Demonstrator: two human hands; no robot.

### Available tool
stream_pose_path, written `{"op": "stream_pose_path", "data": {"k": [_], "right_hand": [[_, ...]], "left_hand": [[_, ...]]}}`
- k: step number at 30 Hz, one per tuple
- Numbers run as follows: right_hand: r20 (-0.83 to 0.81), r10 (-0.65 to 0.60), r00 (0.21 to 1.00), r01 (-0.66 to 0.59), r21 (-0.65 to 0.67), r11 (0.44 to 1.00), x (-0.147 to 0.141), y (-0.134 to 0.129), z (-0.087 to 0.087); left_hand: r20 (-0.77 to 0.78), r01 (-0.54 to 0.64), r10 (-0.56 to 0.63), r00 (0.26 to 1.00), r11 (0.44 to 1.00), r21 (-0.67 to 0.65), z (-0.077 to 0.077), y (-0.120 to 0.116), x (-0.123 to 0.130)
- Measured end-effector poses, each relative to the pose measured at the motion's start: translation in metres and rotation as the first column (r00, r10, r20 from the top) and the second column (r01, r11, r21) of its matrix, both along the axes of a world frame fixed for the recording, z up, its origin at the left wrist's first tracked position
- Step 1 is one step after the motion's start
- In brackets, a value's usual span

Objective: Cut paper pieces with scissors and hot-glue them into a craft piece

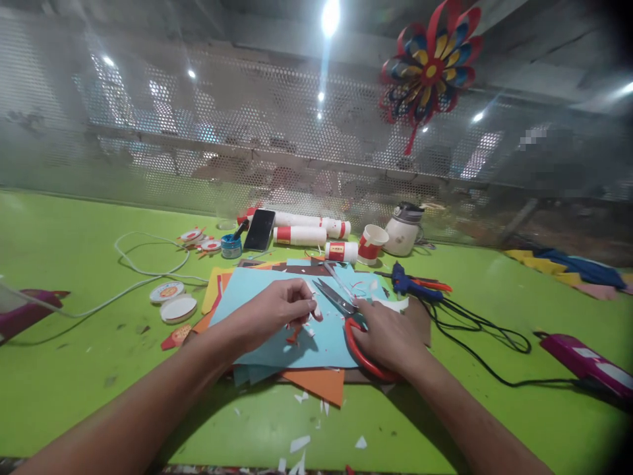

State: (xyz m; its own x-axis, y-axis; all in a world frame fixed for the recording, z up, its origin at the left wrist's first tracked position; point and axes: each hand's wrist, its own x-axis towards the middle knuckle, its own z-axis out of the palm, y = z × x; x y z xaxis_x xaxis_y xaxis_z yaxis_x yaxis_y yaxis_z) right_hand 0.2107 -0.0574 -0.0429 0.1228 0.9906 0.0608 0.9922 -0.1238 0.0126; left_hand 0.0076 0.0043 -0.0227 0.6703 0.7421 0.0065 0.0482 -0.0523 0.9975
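My left hand (279,305) is closed in a pinch above the light-blue paper sheet (257,290), with a small white piece (316,305) with a reddish end at its fingertips; what exactly it is, I cannot make out. A pair of scissors (366,356) with red handles is under my right hand (393,330), whose fingers wrap the handle. The blades point up and to the left, slightly apart, close to the left fingertips. Beneath the left hand lies a small orange scrap (294,334). White paper snippets are scattered around the sheet.
Behind the paper stack stand a blue jar (231,246), a phone (260,229), white-and-red paper tubes (300,235), a paper cup (372,244) and a kettle-like jug (403,231). A blue glue gun (413,284) with black cord lies right. Round white lids (179,309) lie left.
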Motion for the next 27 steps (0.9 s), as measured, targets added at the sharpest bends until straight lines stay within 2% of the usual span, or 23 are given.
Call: {"op": "stream_pose_path", "data": {"k": [6,11,14,18,23,25,27], "right_hand": [[-0.092,-0.015,0.996,0.015,0.001,1.000,0.005,0.001,0.001],[-0.310,-0.008,0.951,0.011,0.006,1.000,0.009,0.005,0.004],[-0.481,0.058,0.875,-0.072,-0.011,0.997,0.011,0.004,0.011],[-0.626,0.153,0.765,-0.211,-0.020,0.977,0.012,-0.005,0.021],[-0.859,0.194,0.475,-0.371,0.005,0.929,0.010,-0.019,0.031],[-0.876,0.205,0.436,-0.411,0.008,0.911,0.008,-0.022,0.034],[-0.876,0.179,0.448,-0.393,-0.013,0.919,0.008,-0.023,0.035]], "left_hand": [[0.013,-0.024,0.024,1.000,0.999,-0.029,-0.004,0.003,0.000],[0.069,-0.032,0.040,0.997,0.993,-0.113,-0.002,0.006,-0.001],[0.142,-0.004,0.028,0.990,0.986,-0.165,0.000,0.007,-0.003],[0.172,0.012,0.018,0.985,0.985,-0.172,0.002,0.005,-0.005],[0.177,0.014,0.012,0.984,0.989,-0.145,0.007,0.002,-0.008],[0.164,-0.010,0.033,0.986,0.990,-0.141,0.008,0.001,-0.009],[0.145,-0.025,0.046,0.988,0.989,-0.143,0.009,-0.001,-0.010]]}}
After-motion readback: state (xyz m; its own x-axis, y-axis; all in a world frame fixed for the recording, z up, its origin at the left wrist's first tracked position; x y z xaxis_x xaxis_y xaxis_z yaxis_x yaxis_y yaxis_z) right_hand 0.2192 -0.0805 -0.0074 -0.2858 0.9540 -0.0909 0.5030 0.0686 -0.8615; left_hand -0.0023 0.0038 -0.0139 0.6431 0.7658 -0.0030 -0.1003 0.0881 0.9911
